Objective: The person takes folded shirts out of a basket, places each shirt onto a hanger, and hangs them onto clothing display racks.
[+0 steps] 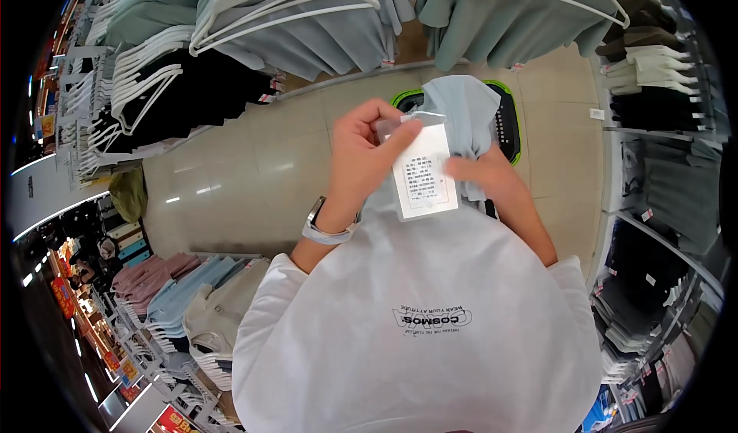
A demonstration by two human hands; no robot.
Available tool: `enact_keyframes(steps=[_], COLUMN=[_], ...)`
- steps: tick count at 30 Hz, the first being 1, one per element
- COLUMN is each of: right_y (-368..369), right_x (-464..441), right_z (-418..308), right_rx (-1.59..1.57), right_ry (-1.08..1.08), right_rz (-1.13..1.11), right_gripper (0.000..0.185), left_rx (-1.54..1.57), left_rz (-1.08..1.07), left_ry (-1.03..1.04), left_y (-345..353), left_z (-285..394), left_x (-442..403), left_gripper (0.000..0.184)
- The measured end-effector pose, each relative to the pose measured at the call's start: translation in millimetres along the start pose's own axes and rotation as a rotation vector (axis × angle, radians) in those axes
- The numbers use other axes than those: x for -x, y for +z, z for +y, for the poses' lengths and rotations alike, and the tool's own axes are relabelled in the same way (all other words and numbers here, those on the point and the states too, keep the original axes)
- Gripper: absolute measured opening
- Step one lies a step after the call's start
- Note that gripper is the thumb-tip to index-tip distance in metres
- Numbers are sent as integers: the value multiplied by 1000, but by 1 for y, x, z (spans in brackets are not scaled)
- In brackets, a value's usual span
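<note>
My left hand (367, 152), with a watch on its wrist, pinches the top of a white printed tag (425, 173) in a clear sleeve. The tag's small rows of text face up. At the tag's right edge is my right hand (484, 173), its fingers partly hidden by light blue-grey fabric (461, 106) and slightly blurred. That garment hangs behind the tag, over a black basket with a green rim (513, 129).
Grey garments on white hangers (300, 26) line the far side. Black clothes (192, 87) hang at the upper left, and pink and blue ones (154, 275) at the lower left. Shelves of folded clothes (638, 264) stand at the right. Beneath lies a tiled floor (246, 156).
</note>
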State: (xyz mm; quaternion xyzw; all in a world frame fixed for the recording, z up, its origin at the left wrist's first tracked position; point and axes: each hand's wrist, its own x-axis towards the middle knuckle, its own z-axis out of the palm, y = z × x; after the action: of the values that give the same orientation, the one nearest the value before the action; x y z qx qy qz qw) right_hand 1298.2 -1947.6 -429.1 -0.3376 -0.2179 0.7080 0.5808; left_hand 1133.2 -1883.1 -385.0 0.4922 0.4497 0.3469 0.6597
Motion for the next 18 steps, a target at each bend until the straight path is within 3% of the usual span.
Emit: enact_keyframes(steps=[2,5,8,10,12,13,18], right_y=[15,27,25,19,23,25,26], right_x=[-6,-10,-12,-15,-16,-16,-15], right_z=[-10,-21,-19,-12,-11,-10,1], right_rx=[470,335,132,-14,2,13,-57], right_ry=[66,111,77,-5,-8,-10,-76], right_rz=[-22,61,121,-32,-35,-43,62], right_gripper=[39,39,40,42,46,49,46], left_rx=[-154,42,-107,-94,-307,-161,-128], left_rz=[-152,-179,-199,-304,-599,-688,-614], left_ry=[131,143,270,157,13,-140,4], left_y=[-8,-29,-47,-49,-49,-50,-57], left_z=[-1,-7,-24,-28,-29,-27,-7], left_x=[-4,-13,-37,-36,-33,-33,-35], left_gripper=[8,12,22,31,29,26,20])
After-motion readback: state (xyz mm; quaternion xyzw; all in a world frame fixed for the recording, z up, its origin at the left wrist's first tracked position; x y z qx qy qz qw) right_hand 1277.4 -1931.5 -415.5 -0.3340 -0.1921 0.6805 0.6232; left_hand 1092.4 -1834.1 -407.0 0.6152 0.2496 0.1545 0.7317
